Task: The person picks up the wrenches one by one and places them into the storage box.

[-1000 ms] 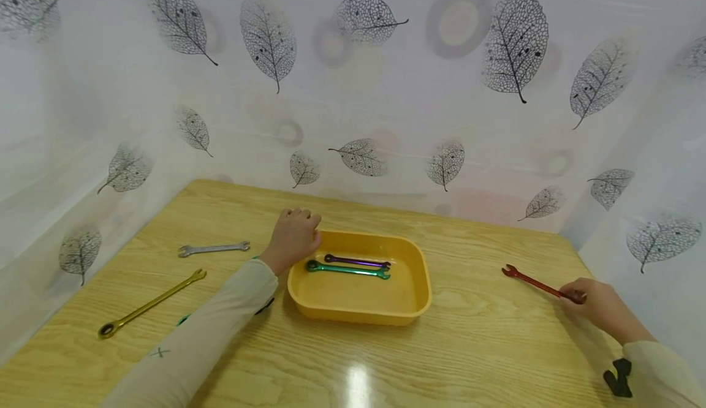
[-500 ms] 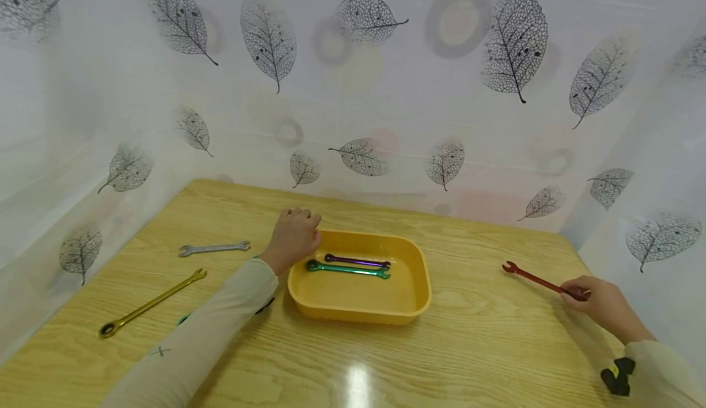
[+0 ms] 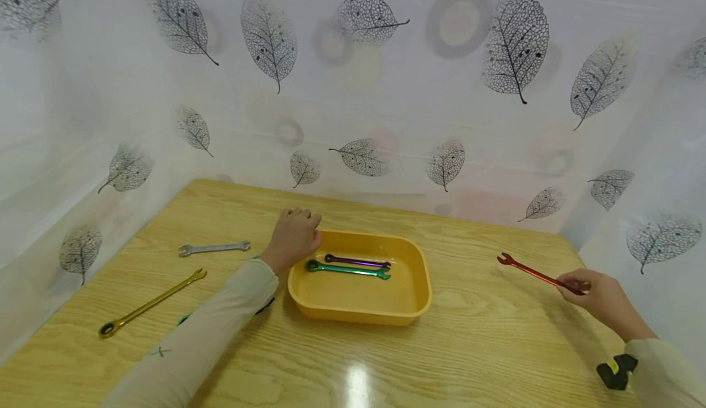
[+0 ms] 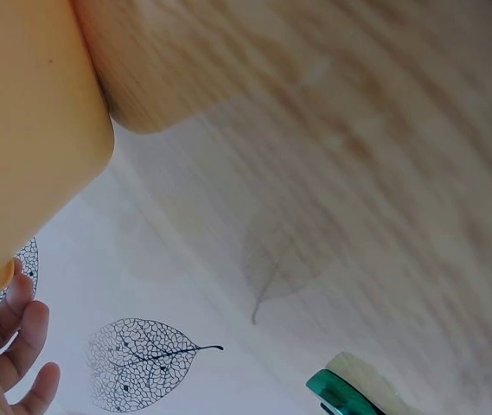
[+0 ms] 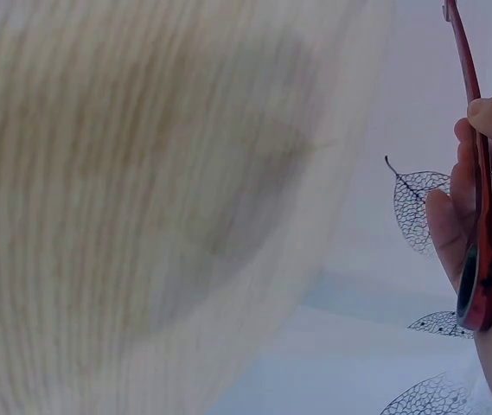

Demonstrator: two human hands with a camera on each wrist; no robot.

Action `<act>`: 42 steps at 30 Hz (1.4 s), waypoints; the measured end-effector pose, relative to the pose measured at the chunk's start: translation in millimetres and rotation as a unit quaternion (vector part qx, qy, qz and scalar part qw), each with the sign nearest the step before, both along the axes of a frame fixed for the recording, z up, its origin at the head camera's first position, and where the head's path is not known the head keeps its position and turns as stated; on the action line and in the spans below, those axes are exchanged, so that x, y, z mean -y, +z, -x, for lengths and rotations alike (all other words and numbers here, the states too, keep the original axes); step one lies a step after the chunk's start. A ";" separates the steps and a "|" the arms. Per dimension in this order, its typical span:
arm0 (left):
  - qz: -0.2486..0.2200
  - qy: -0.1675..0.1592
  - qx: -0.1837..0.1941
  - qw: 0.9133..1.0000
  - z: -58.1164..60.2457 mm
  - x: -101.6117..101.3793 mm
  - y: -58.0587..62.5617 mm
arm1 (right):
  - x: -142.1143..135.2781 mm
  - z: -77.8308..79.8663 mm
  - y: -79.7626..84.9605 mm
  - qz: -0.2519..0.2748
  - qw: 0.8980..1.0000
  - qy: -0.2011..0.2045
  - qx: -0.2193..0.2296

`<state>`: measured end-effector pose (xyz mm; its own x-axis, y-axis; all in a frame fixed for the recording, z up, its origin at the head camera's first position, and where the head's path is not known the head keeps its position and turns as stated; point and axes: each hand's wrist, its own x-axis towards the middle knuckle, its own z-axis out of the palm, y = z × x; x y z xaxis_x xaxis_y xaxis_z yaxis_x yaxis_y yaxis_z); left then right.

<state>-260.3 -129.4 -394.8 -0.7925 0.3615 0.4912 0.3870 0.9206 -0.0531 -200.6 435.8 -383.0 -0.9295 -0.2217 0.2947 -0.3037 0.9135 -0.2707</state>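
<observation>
My right hand (image 3: 598, 301) pinches a red combination wrench (image 3: 532, 271) near its ring end, with the open jaw pointing left, held above the table. The right wrist view shows the thumb and fingers on the wrench's shaft, its ring end (image 5: 483, 290) by the palm. My left hand (image 3: 293, 239) holds the far left corner of a yellow plastic tray (image 3: 358, 317); in the left wrist view its fingers (image 4: 29, 333) are curled at the rim. A purple wrench (image 3: 358, 262) and a green wrench (image 3: 347, 269) lie side by side in the tray.
Left of the tray, a silver open-ended wrench (image 3: 215, 248) and a gold wrench (image 3: 154, 304) lie on the wood-grain table (image 3: 469, 359). A green item (image 3: 184, 319) is mostly hidden under the left forearm. Leaf-printed sheeting (image 3: 386, 102) surrounds the table's back and sides.
My right hand has lifted the red wrench up off the table and shifted slightly left with it. The left hand and the tray have stayed where they were.
</observation>
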 end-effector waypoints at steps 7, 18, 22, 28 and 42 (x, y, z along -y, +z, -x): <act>-0.003 -0.002 -0.005 1.000 -1.2 -0.4 1.1 | 7.0 2.4 9.3 0.001 1.000 0.010 -0.013; -0.007 -0.004 -0.010 1.000 -1.7 0.0 1.2 | 25.6 4.7 29.3 -0.007 0.999 0.024 -0.021; -0.006 -0.003 -0.009 1.000 -2.0 0.2 1.6 | 34.0 6.9 36.8 -0.005 0.999 0.030 -0.017; -0.005 -0.002 -0.003 1.000 -2.4 0.1 1.9 | 48.5 10.6 46.7 -0.010 0.999 0.043 -0.020; -0.009 -0.002 0.004 1.000 -1.5 -0.4 0.6 | 79.7 16.9 67.9 0.001 0.998 0.057 -0.013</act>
